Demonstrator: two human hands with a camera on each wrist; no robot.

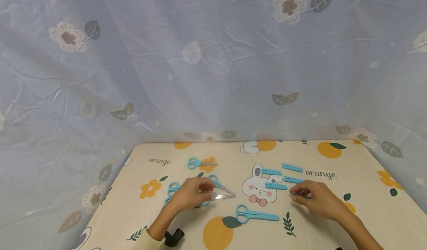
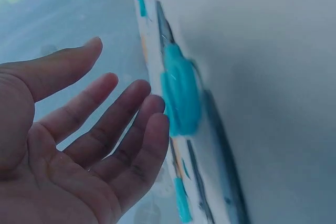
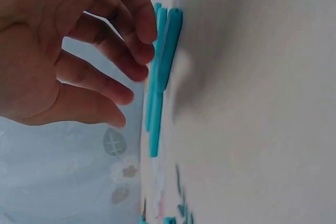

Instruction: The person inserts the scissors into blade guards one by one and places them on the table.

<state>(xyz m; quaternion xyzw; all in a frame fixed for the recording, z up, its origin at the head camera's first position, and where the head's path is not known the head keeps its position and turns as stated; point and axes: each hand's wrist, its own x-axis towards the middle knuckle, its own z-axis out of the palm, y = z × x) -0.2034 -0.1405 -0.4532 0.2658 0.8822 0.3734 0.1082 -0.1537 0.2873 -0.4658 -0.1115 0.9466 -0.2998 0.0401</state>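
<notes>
My left hand (image 1: 195, 193) hovers with loosely bent fingers over a group of blue-handled scissors. Its fingertips are beside a blue scissors handle (image 2: 181, 93) in the left wrist view, and nothing lies in its palm. Two bare metal blades (image 1: 225, 196) point right from under and beside this hand. On the right, my right hand (image 1: 315, 198) is just over a blue blade cover (image 3: 169, 51), fingers relaxed and holding nothing. That cover is mostly hidden by the hand in the head view. Several more blue covers (image 1: 276, 186) lie left of and beyond it.
Scissors with a covered blade (image 1: 257, 215) lie at the front middle. Bare scissors (image 1: 201, 163) lie farther back on the left, and another blue handle (image 1: 173, 188) shows left of my left hand. A patterned cloth (image 1: 150, 220) covers the table, with a hanging curtain (image 1: 213, 75) behind.
</notes>
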